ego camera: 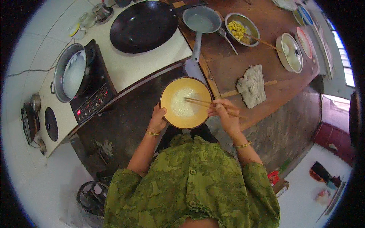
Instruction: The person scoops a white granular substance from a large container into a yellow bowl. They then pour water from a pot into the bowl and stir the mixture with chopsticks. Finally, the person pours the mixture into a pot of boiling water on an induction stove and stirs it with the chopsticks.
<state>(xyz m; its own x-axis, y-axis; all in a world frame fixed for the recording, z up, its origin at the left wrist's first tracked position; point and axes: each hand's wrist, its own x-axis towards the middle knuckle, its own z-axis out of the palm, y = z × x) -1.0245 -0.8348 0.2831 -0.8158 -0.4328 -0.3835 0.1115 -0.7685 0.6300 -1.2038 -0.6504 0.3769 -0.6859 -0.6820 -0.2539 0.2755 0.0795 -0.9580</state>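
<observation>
My left hand (158, 116) grips the near left rim of a yellow bowl (171, 88), its thumb over the edge. The bowl is held in the air in front of my body. Inside it lies a pale, wet, whitish mixture (181, 108) with a glossy surface. A pair of wooden chopsticks (201, 101) is in my right hand (227, 115), at the bowl's right side. Their tips dip into the mixture near the bowl's middle.
On the left counter, a metal pot (59, 75) with whitish contents sits on a lit induction cooker (97, 98), near a black wok (142, 28). The wooden table (225, 68) bears a grey saucepan (196, 42), a metal bowl (252, 27) with yellow pieces, a spoon (229, 42), and a cloth (252, 87).
</observation>
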